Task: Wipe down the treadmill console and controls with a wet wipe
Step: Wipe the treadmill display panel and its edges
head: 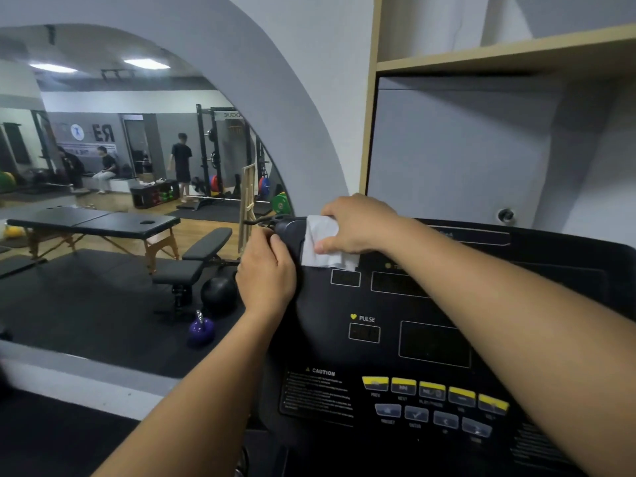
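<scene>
I have the wet wipe [321,241] folded over the top left corner of the treadmill console [327,301]. It drapes from the upper rim down onto the black face, ending just above a small dark display window [345,277]. My right hand [358,223] clamps it there, with the fingers curled over the rim and the thumb pressing the wipe's front. My left hand [266,270] grasps the console's left edge just beside the wipe, wrapped round that edge.

Lower on the face I see the PULSE label [364,318], a CAUTION sticker [318,394], a row of yellow buttons [433,389] and grey buttons [430,416] beneath them. All of these are well apart from the wipe.

To the left, an arched mirror [103,160] shows a massage table [93,223], a weight bench [196,256], a black ball [218,292] and a purple kettlebell [201,330]. A wooden shelf [499,60] runs above the console on the right.
</scene>
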Tool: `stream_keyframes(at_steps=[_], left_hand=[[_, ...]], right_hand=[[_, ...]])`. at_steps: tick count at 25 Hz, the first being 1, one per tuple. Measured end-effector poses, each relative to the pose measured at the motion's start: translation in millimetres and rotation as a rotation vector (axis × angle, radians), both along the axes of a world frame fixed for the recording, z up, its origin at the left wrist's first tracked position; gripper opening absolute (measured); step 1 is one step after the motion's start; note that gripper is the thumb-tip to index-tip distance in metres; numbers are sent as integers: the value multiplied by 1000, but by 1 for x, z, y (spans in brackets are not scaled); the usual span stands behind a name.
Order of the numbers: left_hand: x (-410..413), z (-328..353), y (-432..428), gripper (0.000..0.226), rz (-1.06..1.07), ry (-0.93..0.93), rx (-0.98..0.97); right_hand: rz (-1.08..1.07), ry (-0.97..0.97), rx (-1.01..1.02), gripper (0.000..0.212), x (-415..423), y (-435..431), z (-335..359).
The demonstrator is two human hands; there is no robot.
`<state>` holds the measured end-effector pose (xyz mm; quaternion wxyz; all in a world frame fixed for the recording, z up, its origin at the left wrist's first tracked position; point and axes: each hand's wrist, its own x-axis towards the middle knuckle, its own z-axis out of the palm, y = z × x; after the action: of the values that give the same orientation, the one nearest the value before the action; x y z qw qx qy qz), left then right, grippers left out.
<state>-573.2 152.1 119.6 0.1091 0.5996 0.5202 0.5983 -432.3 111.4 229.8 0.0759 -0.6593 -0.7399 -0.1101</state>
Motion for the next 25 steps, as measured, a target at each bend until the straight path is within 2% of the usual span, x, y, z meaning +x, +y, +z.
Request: stream_keyframes(at_steps=[6, 10, 12, 18, 25], left_hand=[[2, -1, 0, 24, -35, 77, 151], [1, -5, -1, 26, -143, -45, 65], [2, -6, 0, 27, -131, -54, 28], [6, -3, -5, 25, -120, -33, 27], [3, -4, -3, 23, -102, -7, 76]], right_hand=[[-105, 26, -28, 49, 111, -65, 11], [-253, 65, -75, 48, 180, -112, 17], [-293, 91, -119, 44, 190, -117, 22], [-180, 108, -136, 41, 127, -65, 23], [-9, -50, -50, 42, 4, 9, 13]])
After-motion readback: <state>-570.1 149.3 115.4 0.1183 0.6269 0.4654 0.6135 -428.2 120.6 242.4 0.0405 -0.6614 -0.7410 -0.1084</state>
